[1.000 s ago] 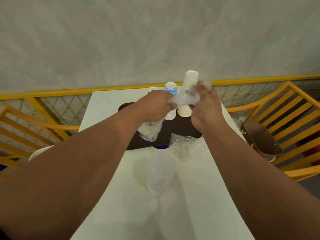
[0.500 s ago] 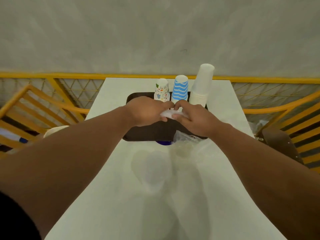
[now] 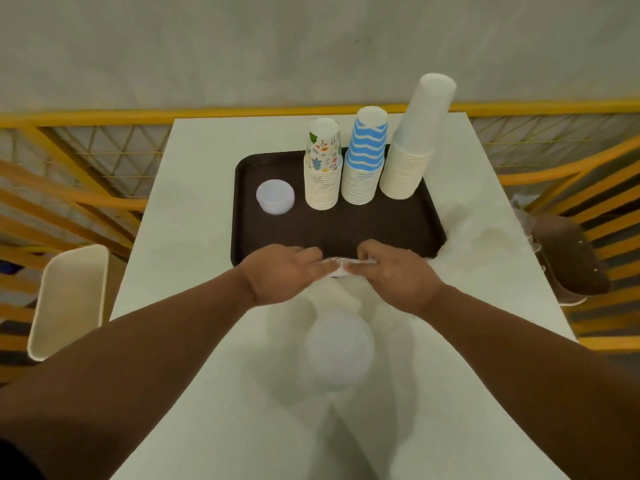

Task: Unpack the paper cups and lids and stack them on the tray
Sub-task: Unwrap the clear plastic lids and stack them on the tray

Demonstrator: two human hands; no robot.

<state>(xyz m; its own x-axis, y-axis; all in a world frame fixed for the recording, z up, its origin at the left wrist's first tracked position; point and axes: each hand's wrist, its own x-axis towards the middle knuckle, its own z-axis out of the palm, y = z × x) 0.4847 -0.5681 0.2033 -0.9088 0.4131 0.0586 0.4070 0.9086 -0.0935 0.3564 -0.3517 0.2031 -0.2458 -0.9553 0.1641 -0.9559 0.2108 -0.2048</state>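
Dark brown, the plastic tray on the white bench carries a round white lid stack, then floral, blue-striped and plain white paper cup stacks. At its near edge the left hand and right hand pinch a clear plastic wrapper between them

On a white table, a dark tray holds three upside-down cup stacks and a small stack of lids, while the left hand and right hand pinch clear plastic wrapping between them at the tray's near edge.
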